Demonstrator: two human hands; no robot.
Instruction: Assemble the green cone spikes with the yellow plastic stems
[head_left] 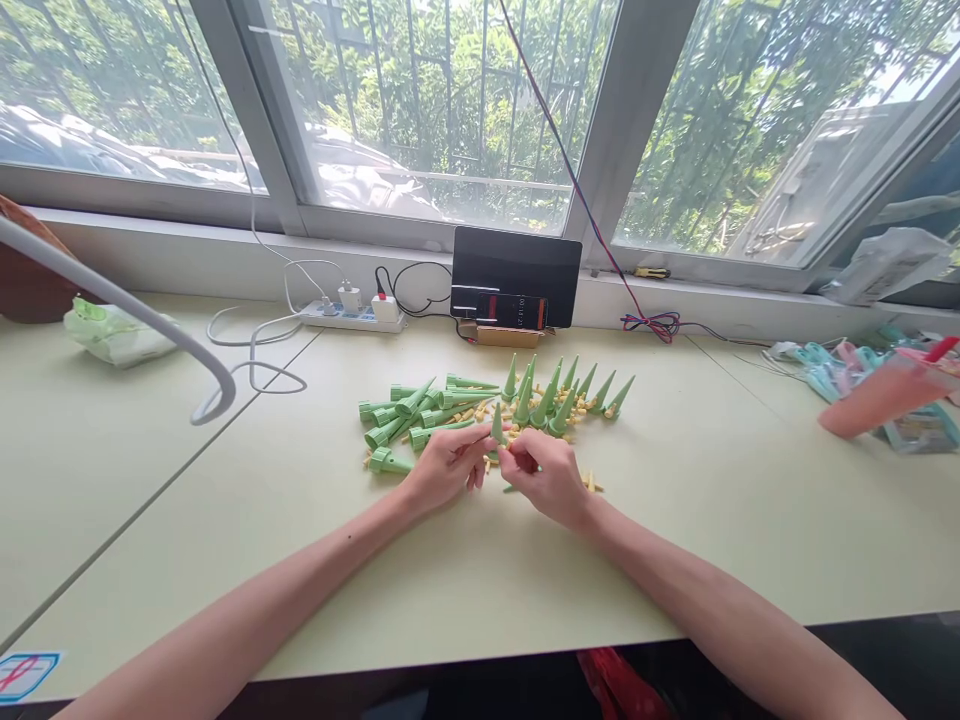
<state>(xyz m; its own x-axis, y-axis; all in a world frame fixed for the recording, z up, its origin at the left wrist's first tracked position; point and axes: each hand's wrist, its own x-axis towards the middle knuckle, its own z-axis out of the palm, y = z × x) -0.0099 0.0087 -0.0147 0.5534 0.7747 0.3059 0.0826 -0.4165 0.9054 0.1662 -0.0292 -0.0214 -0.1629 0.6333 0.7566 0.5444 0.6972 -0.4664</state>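
Green cone: upright between the hands (497, 424); probably light, stiff, smooth plastic, best held by its wider base.
Left hand: fingertips closed around the cone's base (448, 466).
Right hand: fingers narrowed at that base (547, 474); I cannot tell what they pinch.
Lying cones: beyond and left of the left hand (388, 461).
Standing cones: beyond the right hand (618, 397).
Yellow pieces: just right of the right hand (592, 483); others partly hidden behind fingers.
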